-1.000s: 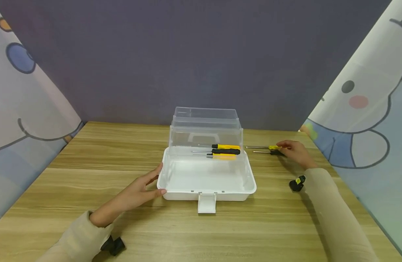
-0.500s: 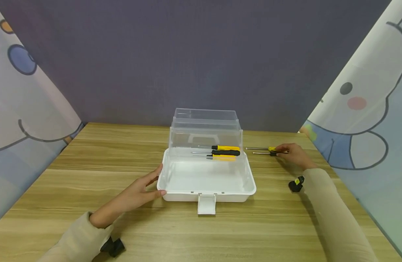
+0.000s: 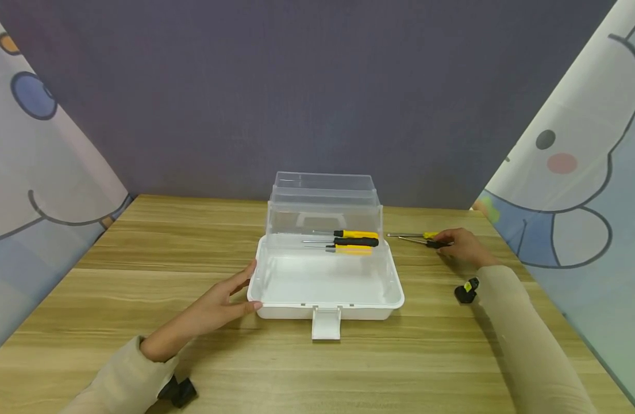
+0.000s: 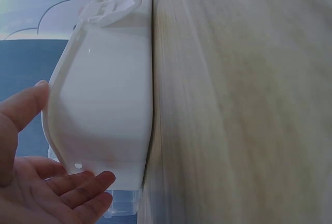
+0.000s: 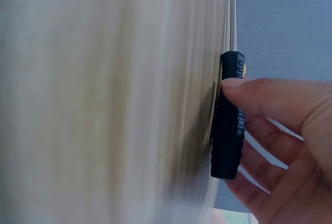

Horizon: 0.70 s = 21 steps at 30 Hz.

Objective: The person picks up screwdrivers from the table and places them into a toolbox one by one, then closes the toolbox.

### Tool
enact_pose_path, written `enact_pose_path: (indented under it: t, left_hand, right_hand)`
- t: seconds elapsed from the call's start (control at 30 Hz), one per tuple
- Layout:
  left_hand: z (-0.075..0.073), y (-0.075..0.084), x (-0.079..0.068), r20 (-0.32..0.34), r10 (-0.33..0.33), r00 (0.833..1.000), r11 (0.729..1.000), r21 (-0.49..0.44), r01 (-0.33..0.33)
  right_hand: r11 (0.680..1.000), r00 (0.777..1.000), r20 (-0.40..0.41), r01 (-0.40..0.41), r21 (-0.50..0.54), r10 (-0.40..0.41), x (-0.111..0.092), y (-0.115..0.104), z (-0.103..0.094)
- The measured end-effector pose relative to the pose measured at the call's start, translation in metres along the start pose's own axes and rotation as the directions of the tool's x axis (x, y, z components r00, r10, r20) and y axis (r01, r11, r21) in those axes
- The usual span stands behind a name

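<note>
A white plastic toolbox point(image 3: 324, 279) sits on the table, its clear lid point(image 3: 324, 215) raised at the back and its front latch hanging down. My left hand point(image 3: 219, 302) rests against the box's left end, thumb at the front corner and fingers on the side. Off to the right, my right hand point(image 3: 462, 248) pinches the black handle of a screwdriver point(image 5: 227, 130) between thumb and fingers, low over the table. Just behind it lies a yellow-handled screwdriver point(image 3: 429, 235), its handle partly hidden by the hand.
Several screwdrivers point(image 3: 356, 242) with yellow or black handles show at the back of the toolbox, partly seen through the lid. A dark panel point(image 3: 307, 98) stands behind the wooden table point(image 3: 193, 241). Patterned sheets point(image 3: 570, 144) flank both sides.
My right hand has shifted slightly toward me, and the black-handled screwdriver has turned so its shaft slants. The left hand and toolbox look the same.
</note>
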<state>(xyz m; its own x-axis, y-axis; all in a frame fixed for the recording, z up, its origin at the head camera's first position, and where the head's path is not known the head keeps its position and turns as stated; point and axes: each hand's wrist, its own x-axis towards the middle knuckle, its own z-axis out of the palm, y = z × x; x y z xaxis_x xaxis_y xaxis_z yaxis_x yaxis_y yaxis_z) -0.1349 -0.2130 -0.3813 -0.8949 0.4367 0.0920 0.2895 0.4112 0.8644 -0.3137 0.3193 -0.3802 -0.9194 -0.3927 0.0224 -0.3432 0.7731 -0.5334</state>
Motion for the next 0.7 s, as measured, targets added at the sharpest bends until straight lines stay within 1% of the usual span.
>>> enact_pose_path:
  t: [0.3, 0.47, 0.7]
  left_hand:
    - [0.0003, -0.0005, -0.0004, -0.003, 0.001, 1.000, 1.000, 0.000, -0.001]
    - [0.0006, -0.0005, -0.0003, -0.005, -0.004, 1.000, 1.000, -0.004, 0.004]
    - [0.0003, -0.0016, 0.0004, -0.004, -0.008, 1.000, 1.000, -0.015, 0.008]
  right_hand:
    - [1.000, 0.998, 0.061, 0.003, -0.013, -0.002, 0.0002, -0.0049, -0.0004]
    - [1.000, 0.998, 0.057, 0.005, -0.025, -0.004, 0.0004, -0.0068, -0.0008]
    - [0.997, 0.998, 0.050, 0.037, -0.073, -0.034, 0.0009, -0.0076, 0.0000]
